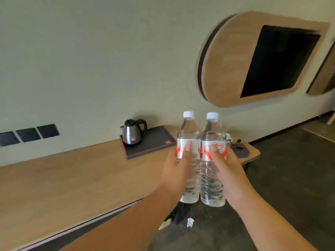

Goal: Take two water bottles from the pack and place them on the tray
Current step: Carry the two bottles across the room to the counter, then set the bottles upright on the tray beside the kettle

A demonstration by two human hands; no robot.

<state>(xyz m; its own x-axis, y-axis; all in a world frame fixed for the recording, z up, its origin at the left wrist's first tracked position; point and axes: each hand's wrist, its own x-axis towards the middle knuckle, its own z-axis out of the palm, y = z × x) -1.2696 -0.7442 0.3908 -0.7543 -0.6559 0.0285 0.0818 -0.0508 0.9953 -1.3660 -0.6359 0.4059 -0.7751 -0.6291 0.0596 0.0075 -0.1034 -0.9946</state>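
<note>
I hold two clear water bottles upright and side by side in the air, caps up, in front of the wooden counter. My left hand (178,167) grips the left bottle (188,131) around its red and white label. My right hand (226,165) grips the right bottle (211,189) the same way. The two bottles touch. Behind them, on the counter, lies a flat black tray (154,142) with a red border. The pack is not in view.
A steel electric kettle (133,132) stands on the tray's left part. The long wooden counter (63,174) runs along the wall. A dark small object (242,150) sits at the counter's right end. Scraps (189,222) lie on the dark floor below.
</note>
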